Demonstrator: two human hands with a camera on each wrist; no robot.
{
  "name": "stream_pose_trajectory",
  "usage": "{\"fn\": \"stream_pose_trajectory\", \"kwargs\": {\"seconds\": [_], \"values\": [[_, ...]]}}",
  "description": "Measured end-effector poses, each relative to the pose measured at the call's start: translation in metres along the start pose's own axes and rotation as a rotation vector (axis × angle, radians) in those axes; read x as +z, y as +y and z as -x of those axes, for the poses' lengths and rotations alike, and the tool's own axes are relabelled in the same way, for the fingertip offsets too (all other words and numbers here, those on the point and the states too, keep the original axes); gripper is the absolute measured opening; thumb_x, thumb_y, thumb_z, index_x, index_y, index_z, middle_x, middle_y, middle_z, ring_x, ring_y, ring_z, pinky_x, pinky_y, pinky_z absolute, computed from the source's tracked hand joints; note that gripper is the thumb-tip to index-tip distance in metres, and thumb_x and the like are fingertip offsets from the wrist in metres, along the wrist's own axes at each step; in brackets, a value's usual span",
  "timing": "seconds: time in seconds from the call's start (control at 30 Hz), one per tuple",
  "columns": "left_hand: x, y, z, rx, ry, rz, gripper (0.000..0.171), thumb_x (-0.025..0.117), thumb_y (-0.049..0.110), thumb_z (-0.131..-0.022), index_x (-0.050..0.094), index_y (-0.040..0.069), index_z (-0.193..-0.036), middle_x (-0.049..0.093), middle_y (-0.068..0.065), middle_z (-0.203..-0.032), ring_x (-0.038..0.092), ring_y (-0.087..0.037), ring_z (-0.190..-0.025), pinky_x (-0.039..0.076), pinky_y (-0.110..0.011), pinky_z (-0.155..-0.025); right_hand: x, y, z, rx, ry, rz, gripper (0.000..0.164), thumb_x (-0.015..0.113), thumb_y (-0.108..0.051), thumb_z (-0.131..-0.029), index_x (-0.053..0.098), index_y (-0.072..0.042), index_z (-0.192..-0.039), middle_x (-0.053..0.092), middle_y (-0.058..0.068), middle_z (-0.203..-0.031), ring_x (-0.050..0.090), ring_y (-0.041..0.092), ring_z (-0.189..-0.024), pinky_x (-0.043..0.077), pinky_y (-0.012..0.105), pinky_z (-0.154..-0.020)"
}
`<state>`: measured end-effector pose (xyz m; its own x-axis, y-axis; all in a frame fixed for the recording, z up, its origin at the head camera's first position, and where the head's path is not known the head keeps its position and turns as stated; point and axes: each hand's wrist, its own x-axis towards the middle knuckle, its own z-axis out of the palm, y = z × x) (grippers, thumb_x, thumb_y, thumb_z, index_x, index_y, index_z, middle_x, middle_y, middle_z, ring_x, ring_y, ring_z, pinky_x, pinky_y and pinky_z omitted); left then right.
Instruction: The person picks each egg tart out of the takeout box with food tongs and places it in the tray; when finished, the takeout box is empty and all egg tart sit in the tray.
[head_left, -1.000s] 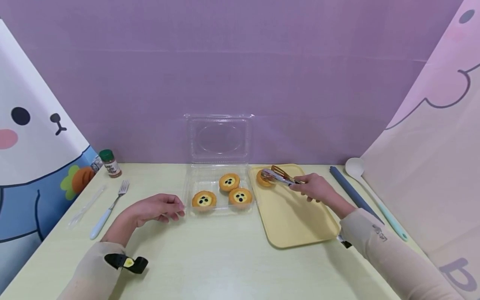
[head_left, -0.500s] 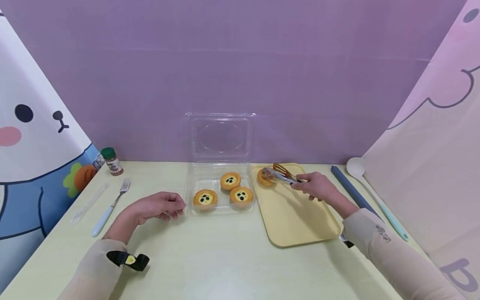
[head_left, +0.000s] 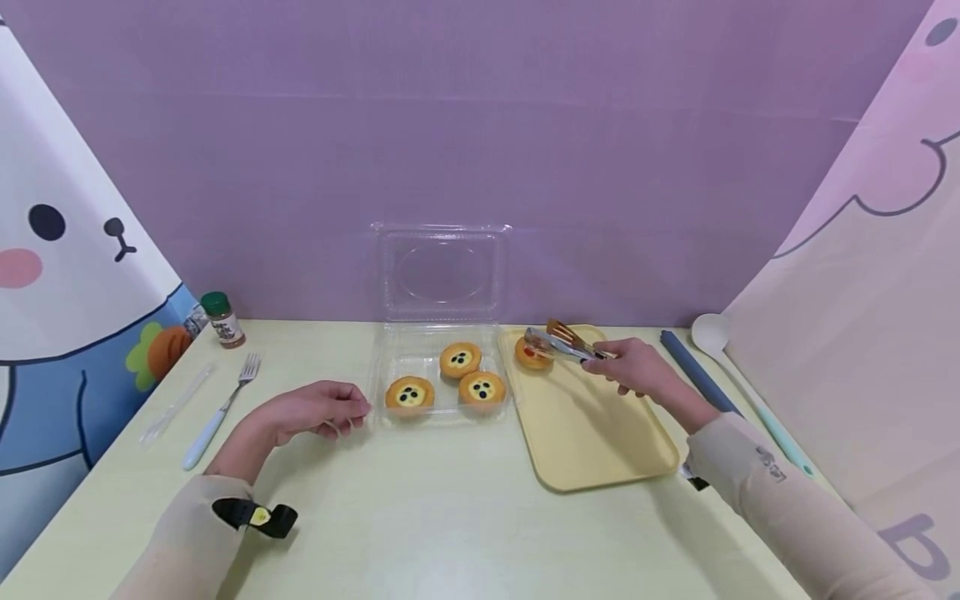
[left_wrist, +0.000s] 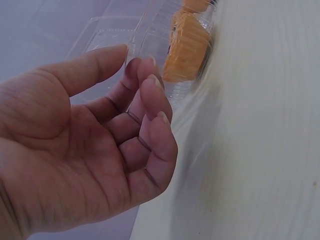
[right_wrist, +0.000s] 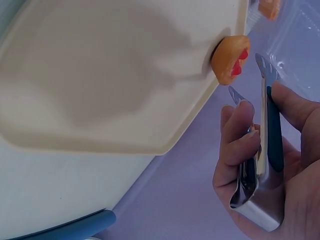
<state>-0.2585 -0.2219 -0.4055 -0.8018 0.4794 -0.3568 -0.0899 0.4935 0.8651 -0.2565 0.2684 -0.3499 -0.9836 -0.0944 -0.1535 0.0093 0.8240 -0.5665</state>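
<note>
My right hand holds a pair of metal tongs with dark grips. Their tips are spread and stand just off a tart with red topping. That tart rests at the back left of the yellow tray. To the left lies an open clear plastic clamshell box, its lid raised against the wall. Three tarts with dark dots sit inside it. My left hand pinches the box's front left corner between thumb and fingers, as the left wrist view suggests.
On the left are a fork with a pale blue handle, a clear plastic utensil and a green-capped jar. Right of the tray lie a dark blue stick and a white spoon with a mint handle. A purple wall closes the back.
The tongs have drawn slightly up and to the right off the tart on the tray, so its red topping shows. The left hand stays at the box corner.
</note>
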Motion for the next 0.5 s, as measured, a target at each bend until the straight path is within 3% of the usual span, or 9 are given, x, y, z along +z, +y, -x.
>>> {"fn": "stream_pose_trajectory", "kwargs": {"seconds": [0.33,0.5], "values": [[-0.001,0.002,0.001,-0.004,-0.006,-0.007,0.035,0.059,0.031,-0.101,0.060,-0.001,-0.114,0.063,-0.004,-0.097,0.058,-0.021,-0.088,0.049,-0.033,-0.078,-0.002,-0.018,0.003,-0.036,0.053,-0.026,0.068,0.066,-0.043,-0.095,0.045,-0.008,-0.150,0.067,0.009,-0.088,0.058,0.016,-0.056,0.043,0.031,-0.050],[-0.001,0.002,0.001,-0.002,-0.003,-0.002,0.035,0.059,0.031,-0.101,0.060,-0.001,-0.114,0.063,-0.004,-0.097,0.058,-0.021,-0.088,0.049,-0.033,-0.078,0.006,-0.036,0.004,-0.089,0.064,-0.017,0.064,0.068,-0.043,-0.094,0.050,-0.013,-0.147,0.061,0.004,-0.080,0.060,0.018,-0.058,0.045,0.032,-0.052]]}}
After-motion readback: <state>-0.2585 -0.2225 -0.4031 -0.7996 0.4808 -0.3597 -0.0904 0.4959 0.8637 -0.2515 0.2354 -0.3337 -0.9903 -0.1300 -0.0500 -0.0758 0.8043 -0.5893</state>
